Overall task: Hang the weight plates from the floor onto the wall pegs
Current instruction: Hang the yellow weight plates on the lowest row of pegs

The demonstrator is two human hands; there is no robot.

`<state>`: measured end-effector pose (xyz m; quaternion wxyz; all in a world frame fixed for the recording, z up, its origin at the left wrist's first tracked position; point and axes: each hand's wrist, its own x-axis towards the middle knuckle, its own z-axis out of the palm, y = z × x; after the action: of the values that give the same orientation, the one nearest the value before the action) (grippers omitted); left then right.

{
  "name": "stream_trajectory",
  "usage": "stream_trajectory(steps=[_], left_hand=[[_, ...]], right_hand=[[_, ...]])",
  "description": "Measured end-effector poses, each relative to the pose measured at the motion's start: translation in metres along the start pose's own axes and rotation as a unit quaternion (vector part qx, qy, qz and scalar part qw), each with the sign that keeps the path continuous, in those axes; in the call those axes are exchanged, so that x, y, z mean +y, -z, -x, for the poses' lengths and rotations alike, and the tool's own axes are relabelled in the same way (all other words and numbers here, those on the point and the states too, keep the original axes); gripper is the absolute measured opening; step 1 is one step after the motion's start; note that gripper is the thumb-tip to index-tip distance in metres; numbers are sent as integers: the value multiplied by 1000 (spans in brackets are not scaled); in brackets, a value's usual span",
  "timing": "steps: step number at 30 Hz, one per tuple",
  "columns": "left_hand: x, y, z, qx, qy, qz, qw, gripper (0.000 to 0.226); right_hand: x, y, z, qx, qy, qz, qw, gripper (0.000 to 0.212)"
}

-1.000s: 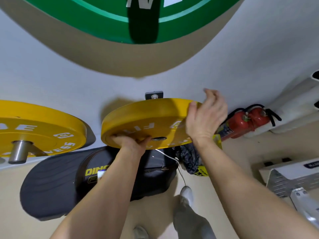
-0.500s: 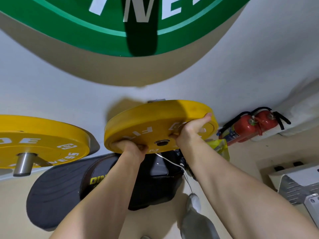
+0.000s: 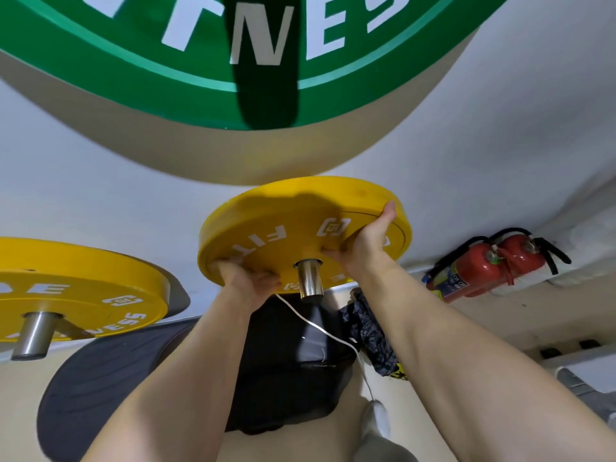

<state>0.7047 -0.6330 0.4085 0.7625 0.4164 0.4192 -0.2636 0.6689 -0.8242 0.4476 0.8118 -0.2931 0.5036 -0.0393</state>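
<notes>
Since the earlier frame the middle yellow plate (image 3: 293, 225) has slid onto its steel peg (image 3: 310, 278), whose shiny round end now sticks out through the centre hole; before, only the hole showed. The right hand has also shifted from the face toward the rim.

At far left, another yellow plate (image 3: 76, 288) hangs flat against the white wall (image 3: 100, 168), its own metal peg (image 3: 33, 335) poking out toward the camera. Next, the left hand (image 3: 246, 285) is closed around the lower left edge of the middle plate. That plate is a thick, smooth rubber disc with white lettering; its flat face points out from the wall and its axis runs along the peg. The right hand (image 3: 363, 241) grips the plate's right side, thumb hooked over the rim. Above hangs a large green plate (image 3: 166, 78). Below lie a black bag (image 3: 290, 371) and a dark mat (image 3: 110, 388). At right, two red fire extinguishers (image 3: 483, 265) stand by the wall.
</notes>
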Motion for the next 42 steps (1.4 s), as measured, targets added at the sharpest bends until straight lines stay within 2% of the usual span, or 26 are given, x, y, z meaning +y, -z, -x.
stream_trajectory(steps=[2,3,4,5,6,7,8,9,11,12,14,16,17,20,23,25,31,34,36,38,41,42], left_hand=[[1,19,7,-2,-14,-52,999,88],[1,30,10,12,-32,-98,995,86],[0,41,12,35,-54,-157,986,79],[0,52,12,57,-85,-210,972,67],[-1,62,15,73,-123,-254,957,54],[-2,70,20,90,-183,-298,933,40],[-2,75,26,107,-267,-348,893,29],[0,76,34,118,-360,-403,833,22],[4,69,54,120,-512,-490,695,27],[8,62,65,112,-563,-506,644,35],[14,44,82,82,-606,-542,576,51],[15,33,86,61,-593,-603,530,62],[14,31,86,55,-582,-622,520,66],[16,36,80,53,-568,-627,530,73],[26,50,64,95,-517,-629,573,74],[31,59,55,118,-481,-645,583,76],[26,52,60,90,-510,-660,544,79],[23,39,67,95,-537,-669,505,74],[23,31,67,98,-556,-680,468,70],[22,23,66,97,-582,-677,440,65],[13,15,67,91,-625,-650,423,64],[11,12,69,91,-634,-641,423,66]], right_hand=[[1,21,-25,-22,-8,44,999,151],[0,28,-15,-13,-2,89,996,149],[-1,31,2,16,28,144,989,138],[-1,33,22,57,93,211,971,118],[1,36,38,97,177,285,937,99],[4,38,49,127,268,360,885,87],[6,40,58,143,354,424,821,80],[8,40,70,143,420,474,761,77],[7,31,85,121,501,557,651,74],[6,23,91,116,528,590,600,73],[3,10,99,105,556,636,525,75],[2,7,97,56,513,699,496,83],[3,10,93,32,482,726,489,90],[3,17,79,7,448,750,486,106],[5,17,70,9,444,742,502,109],[5,20,64,23,449,732,512,109],[-3,38,45,57,445,704,551,109],[-11,49,36,52,428,687,585,108],[-21,54,37,49,410,680,606,102],[-34,53,44,48,423,666,613,90],[-46,43,56,17,473,636,610,74],[-48,38,57,-2,475,624,621,71]])
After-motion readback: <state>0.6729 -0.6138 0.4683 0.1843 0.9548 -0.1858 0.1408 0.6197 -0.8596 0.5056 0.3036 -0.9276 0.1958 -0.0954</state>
